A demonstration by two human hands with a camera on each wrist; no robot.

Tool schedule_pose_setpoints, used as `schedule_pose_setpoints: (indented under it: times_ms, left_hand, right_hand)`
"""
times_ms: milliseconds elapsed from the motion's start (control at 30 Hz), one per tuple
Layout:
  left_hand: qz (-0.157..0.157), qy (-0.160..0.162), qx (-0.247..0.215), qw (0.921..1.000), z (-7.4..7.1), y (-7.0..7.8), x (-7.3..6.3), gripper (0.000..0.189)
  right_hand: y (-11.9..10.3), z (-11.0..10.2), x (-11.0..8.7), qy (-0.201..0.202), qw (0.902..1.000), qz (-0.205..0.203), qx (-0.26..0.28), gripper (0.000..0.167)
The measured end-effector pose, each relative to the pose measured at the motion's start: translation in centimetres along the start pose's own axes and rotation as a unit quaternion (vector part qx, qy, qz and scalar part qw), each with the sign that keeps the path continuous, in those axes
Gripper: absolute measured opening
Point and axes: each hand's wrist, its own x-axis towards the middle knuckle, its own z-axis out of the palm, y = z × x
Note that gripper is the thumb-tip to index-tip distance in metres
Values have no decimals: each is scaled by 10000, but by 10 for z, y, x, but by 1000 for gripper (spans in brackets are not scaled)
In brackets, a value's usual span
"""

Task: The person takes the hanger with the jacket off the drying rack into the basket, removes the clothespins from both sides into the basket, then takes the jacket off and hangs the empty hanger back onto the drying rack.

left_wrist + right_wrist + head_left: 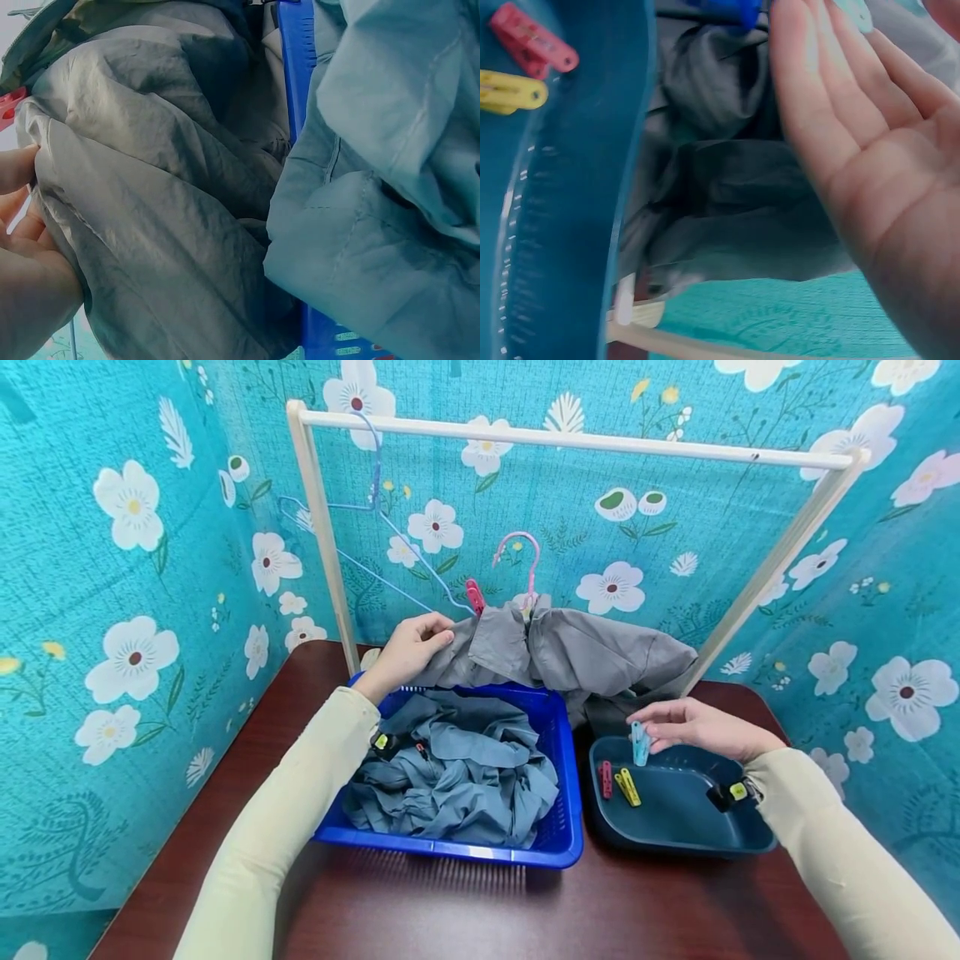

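A grey shirt (607, 647) hangs on a pink hanger (534, 560) whose hook points up below the rack's top bar. A red clothespin (475, 597) is clipped near the collar on the left. My left hand (414, 647) pinches the left shoulder of the shirt between thumb and fingers; the left wrist view shows the thumb (16, 166) on the fabric's edge. Over the dark tray's far left part, my right hand (697, 727) holds a light blue clothespin (640, 743) at its fingertips. In the right wrist view, only a bit of this clothespin (857, 13) shows.
A dark teal tray (675, 843) holds a red clothespin (606, 779) and a yellow clothespin (627, 787). Left of it, a blue basket (450, 852) contains crumpled blue-grey clothing (457, 777). A wooden rack (577, 439) stands behind, with a blue hanger (377, 468) on its bar.
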Motion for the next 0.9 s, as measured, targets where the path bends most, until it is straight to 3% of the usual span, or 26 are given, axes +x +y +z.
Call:
schedule_pose_setpoints:
  times_ms: [100,333,633,900]
  left_hand:
    - [-12,11,-16,10000,0,0,1,19]
    - [7,41,97,9999,-1,38,-14,18]
    - [66,38,131,9999,-1,41,-16,18]
    - [46,35,94,9999,0,43,-16,18]
  right_hand:
    - [12,3,3,-311,9993,217,-4,48]
    - [38,7,10,-681,9966,391,255,46]
    - [57,2,11,-664,9928,928,355,47]
    - [76,8,21,-593,9854,1582,194,37]
